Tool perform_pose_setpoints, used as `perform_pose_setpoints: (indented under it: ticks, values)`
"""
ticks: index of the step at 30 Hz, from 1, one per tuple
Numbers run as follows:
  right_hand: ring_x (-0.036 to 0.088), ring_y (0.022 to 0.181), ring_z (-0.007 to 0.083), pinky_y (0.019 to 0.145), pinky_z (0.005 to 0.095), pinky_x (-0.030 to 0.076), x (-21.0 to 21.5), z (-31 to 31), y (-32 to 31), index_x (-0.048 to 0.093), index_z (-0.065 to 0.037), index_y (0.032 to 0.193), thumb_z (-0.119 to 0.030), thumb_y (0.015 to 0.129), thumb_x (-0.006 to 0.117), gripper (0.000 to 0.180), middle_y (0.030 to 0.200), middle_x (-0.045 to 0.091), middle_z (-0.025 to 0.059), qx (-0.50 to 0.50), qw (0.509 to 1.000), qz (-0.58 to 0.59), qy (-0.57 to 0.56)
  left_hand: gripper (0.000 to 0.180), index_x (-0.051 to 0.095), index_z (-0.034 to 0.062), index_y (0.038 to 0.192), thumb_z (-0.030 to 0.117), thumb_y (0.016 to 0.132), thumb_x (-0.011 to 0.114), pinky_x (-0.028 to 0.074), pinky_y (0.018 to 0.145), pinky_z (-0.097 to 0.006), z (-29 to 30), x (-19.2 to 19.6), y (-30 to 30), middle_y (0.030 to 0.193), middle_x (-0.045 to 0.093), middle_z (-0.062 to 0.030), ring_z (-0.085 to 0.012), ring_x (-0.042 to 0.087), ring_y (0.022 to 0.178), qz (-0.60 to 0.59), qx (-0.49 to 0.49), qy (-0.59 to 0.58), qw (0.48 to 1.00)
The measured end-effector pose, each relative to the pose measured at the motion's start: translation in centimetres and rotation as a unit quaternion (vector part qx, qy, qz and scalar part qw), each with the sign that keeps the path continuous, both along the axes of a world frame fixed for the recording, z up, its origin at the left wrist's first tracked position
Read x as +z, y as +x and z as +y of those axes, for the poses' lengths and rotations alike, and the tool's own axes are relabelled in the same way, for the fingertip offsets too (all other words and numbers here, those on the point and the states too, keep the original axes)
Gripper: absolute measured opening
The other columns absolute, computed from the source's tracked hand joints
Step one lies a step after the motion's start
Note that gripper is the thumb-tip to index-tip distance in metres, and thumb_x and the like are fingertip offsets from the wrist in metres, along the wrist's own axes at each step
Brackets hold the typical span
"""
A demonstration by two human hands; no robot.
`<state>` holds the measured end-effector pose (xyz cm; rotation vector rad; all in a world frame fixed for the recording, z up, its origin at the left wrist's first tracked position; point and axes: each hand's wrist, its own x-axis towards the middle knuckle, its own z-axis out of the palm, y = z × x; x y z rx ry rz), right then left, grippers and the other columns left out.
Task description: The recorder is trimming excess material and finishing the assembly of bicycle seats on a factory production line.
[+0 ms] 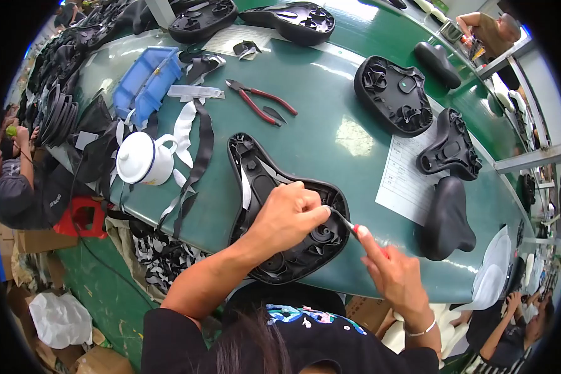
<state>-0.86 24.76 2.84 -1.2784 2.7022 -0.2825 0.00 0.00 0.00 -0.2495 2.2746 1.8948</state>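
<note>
An upturned black bicycle saddle (pixel 253 182) lies in front of me at the near table edge, its hollow underside showing. Over its wide end, my left hand (pixel 290 215) is closed, thumb pressed to curled fingers; what it pinches is hidden. My right hand (pixel 393 274), beside the saddle's right rim, grips a red-handled tool (pixel 355 230) with a thin dark metal end. That end reaches into the saddle close to my left thumb. Its exact kind is covered by my fingers. Beyond the saddle lie red-handled pliers (pixel 255 100) and a small pointed blade (pixel 274 115).
A white enamel mug (pixel 144 159) with a lid and a blue bin (pixel 146 81) stand at left, near black strips (pixel 201 140). More saddles, one (pixel 394 95) upturned, sit at right by a printed sheet (pixel 405 177). Other people work around the table. A red stool (pixel 84 217) stands below left.
</note>
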Motion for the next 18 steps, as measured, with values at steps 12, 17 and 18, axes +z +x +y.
perform_pose_setpoints:
  ticks: [12,17,18]
  values:
    - [0.051,0.047,0.0265,0.045,0.0380,0.041,-1.6,-2.4,0.0,0.047,-0.016,0.137,-0.014,0.085,0.063,0.055,0.060,0.050,0.0083,-0.153,0.977,-0.049,-0.138,0.028,0.047,0.0080,0.068,0.017,0.093,0.053,0.039,0.069,-0.023,-2.2,1.5,-1.5,0.071,0.051,0.0021,-0.0098,0.049,0.069,0.026,0.028,0.285,0.958]
    - [0.053,0.047,0.0279,0.045,0.0398,0.041,-2.3,-4.9,-1.4,0.044,-0.016,0.139,-0.015,0.085,0.062,0.057,0.060,0.053,0.0100,-0.119,0.988,0.000,-0.099,0.028,0.046,0.0082,0.074,0.021,0.099,0.045,0.028,0.046,-0.023,-2.9,2.3,-8.0,0.060,0.040,0.0017,-0.0077,0.030,0.047,0.157,-0.023,0.252,0.955]
    - [0.053,0.047,0.0281,0.045,0.0403,0.041,-3.1,-4.7,0.2,0.043,-0.015,0.140,-0.016,0.086,0.062,0.057,0.059,0.053,0.0099,-0.147,0.984,-0.009,-0.103,0.028,0.046,0.0087,0.074,0.021,0.099,0.045,0.026,0.044,-0.024,-4.7,1.7,-8.7,0.059,0.036,0.0020,-0.0068,0.027,0.045,0.226,0.050,0.431,0.872]
